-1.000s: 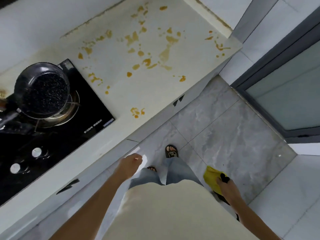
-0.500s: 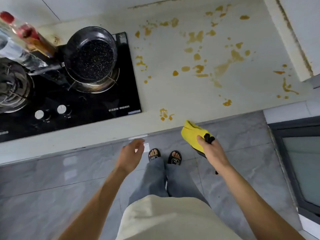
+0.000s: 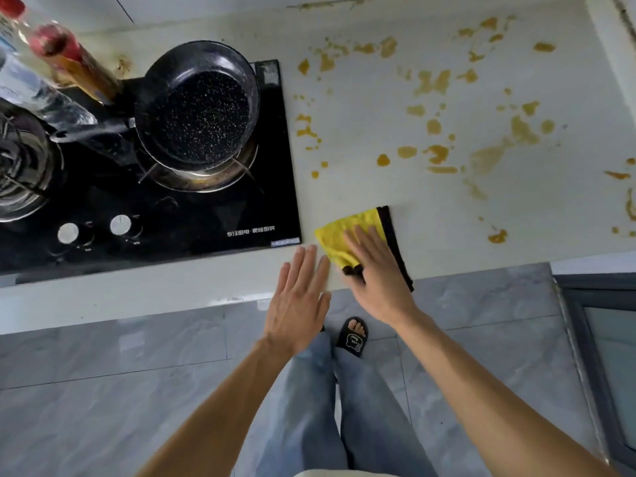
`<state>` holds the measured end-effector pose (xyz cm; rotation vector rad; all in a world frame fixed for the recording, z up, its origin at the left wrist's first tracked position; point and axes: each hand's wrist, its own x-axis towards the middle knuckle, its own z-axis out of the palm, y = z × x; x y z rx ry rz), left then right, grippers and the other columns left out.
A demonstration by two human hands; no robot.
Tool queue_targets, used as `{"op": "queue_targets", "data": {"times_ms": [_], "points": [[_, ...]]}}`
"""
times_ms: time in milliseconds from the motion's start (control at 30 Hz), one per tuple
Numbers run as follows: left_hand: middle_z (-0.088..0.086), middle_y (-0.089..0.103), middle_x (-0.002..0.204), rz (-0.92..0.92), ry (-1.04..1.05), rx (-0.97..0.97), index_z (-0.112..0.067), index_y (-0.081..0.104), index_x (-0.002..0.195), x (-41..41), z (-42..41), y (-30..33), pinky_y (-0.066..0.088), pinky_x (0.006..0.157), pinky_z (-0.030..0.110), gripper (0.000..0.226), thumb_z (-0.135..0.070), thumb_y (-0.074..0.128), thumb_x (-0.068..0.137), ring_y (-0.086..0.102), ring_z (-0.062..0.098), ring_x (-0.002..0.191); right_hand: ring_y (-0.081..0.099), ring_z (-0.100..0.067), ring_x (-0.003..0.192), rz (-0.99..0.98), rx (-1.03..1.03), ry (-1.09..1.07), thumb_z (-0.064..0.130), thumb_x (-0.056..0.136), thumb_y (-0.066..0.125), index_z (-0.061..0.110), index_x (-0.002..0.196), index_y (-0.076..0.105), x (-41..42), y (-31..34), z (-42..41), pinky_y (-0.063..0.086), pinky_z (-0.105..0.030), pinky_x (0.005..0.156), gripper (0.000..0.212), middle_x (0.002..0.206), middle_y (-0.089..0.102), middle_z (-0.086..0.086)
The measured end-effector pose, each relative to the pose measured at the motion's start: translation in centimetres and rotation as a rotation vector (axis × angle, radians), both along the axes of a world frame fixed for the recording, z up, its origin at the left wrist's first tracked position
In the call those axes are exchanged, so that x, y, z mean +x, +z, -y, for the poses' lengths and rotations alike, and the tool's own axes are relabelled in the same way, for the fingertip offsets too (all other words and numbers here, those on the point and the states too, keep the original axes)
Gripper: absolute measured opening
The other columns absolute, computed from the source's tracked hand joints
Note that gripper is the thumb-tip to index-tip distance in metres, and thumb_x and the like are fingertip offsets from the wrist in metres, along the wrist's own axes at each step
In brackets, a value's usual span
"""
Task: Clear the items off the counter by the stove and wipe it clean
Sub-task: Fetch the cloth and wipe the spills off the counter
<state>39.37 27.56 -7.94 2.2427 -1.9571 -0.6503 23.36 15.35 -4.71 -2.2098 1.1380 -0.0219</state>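
A pale counter (image 3: 413,215) right of the black stove (image 3: 213,215) is spattered with many orange-brown stains (image 3: 437,153). A yellow cloth with a black edge (image 3: 344,235) lies near the counter's front edge, just right of the stove's corner. My right hand (image 3: 375,270) presses flat on the cloth with straight fingers. My left hand (image 3: 299,294) hovers beside it over the counter's front edge, fingers straight and empty.
A dark speckled frying pan (image 3: 203,111) sits on the stove's right burner, handle pointing left. Bottles (image 3: 69,67) stand at the far left behind the stove. A wall edge (image 3: 616,63) bounds the counter on the right. Grey floor tiles lie below.
My right hand brought the yellow cloth up from beside my body and laid it flat on the counter. My left hand rose to the counter's edge and its fingers straightened.
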Motion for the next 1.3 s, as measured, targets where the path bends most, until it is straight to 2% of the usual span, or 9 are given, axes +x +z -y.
{"op": "queue_targets", "data": {"times_ms": [67,133,233,400,567,733,833,1033,1300], "points": [[0.011,0.001,0.177,0.031,-0.010,-0.026,-0.014,0.015,0.169,0.0,-0.4,-0.6,0.004,0.133,0.050,0.068,-0.042,0.034,0.110,-0.006,0.031,0.164,-0.019,-0.024,0.159,-0.118,-0.032,0.127,0.071,0.094,0.051,0.026,0.167,0.010,-0.7,-1.6,-1.1,-0.003,-0.047,0.130,0.095,0.174,-0.011,-0.002],[0.011,0.001,0.177,0.049,0.001,-0.033,-0.014,0.013,0.169,-0.2,-0.4,-1.0,0.004,0.132,0.051,0.069,-0.044,0.032,0.110,-0.005,0.032,0.164,-0.023,-0.021,0.158,-0.099,-0.039,0.133,0.081,0.094,0.036,0.035,0.166,0.007,-1.0,-2.4,-1.3,-0.004,-0.049,0.129,0.091,0.173,-0.017,0.005],[0.008,0.000,0.178,0.077,0.026,-0.018,-0.015,0.012,0.169,-0.7,-0.3,-1.3,0.008,0.132,0.053,0.068,-0.042,0.033,0.110,-0.005,0.030,0.164,-0.012,-0.021,0.161,-0.113,-0.163,0.072,0.066,0.106,0.023,0.037,0.165,0.018,-0.4,-3.1,-0.7,0.010,-0.056,0.129,0.065,0.175,-0.002,0.006],[0.002,0.000,0.178,0.030,0.067,-0.036,-0.018,0.010,0.170,-0.6,-0.3,-1.7,0.009,0.132,0.052,0.072,-0.036,0.042,0.108,-0.006,0.024,0.165,0.000,-0.029,0.161,-0.230,-0.394,0.101,0.060,0.107,0.030,0.036,0.165,0.019,2.2,-5.3,2.7,0.012,-0.058,0.127,0.064,0.175,0.005,0.001],[-0.001,0.001,0.178,0.013,0.091,-0.038,-0.020,0.013,0.170,-0.7,-0.1,-1.4,0.006,0.132,0.049,0.068,-0.038,0.038,0.109,-0.006,0.020,0.165,-0.001,-0.032,0.161,-0.263,-0.381,0.004,0.062,0.106,0.024,0.035,0.166,0.015,5.0,-5.5,7.0,0.012,-0.060,0.126,0.066,0.175,0.003,-0.001],[-0.002,0.008,0.178,-0.011,0.124,-0.056,-0.021,0.021,0.168,-0.8,0.0,-1.2,0.005,0.134,0.045,0.063,-0.040,0.033,0.110,-0.003,0.018,0.165,0.000,-0.032,0.161,-0.251,-0.435,0.078,0.062,0.107,0.027,0.033,0.166,0.013,-0.4,-6.0,1.5,0.015,-0.061,0.126,0.068,0.175,0.002,-0.002],[-0.001,0.011,0.177,0.000,0.113,-0.069,-0.021,0.024,0.168,-0.6,0.0,-1.3,0.005,0.132,0.044,0.061,-0.042,0.030,0.111,0.001,0.019,0.165,0.001,-0.029,0.162,-0.270,-0.424,0.106,0.065,0.105,0.026,0.036,0.165,0.015,-1.7,-6.0,3.0,0.018,-0.061,0.125,0.068,0.175,0.003,0.001],[-0.003,0.013,0.177,0.014,0.102,-0.056,-0.024,0.026,0.167,-0.3,0.2,-1.0,0.010,0.130,0.044,0.059,-0.045,0.029,0.112,0.006,0.019,0.165,0.002,-0.036,0.161,-0.289,-0.374,-0.096,0.063,0.104,0.025,0.033,0.166,0.015,6.8,-5.7,8.9,0.008,-0.063,0.126,0.069,0.175,0.005,-0.005],[0.001,0.018,0.176,0.045,0.083,-0.076,-0.021,0.034,0.164,-0.2,0.2,-1.4,0.017,0.127,0.045,0.057,-0.043,0.037,0.112,0.013,0.022,0.164,0.001,-0.032,0.161,-0.239,-0.463,0.090,0.064,0.105,0.024,0.038,0.165,0.013,5.1,-6.6,5.4,0.013,-0.061,0.126,0.066,0.175,0.003,-0.002]]}}
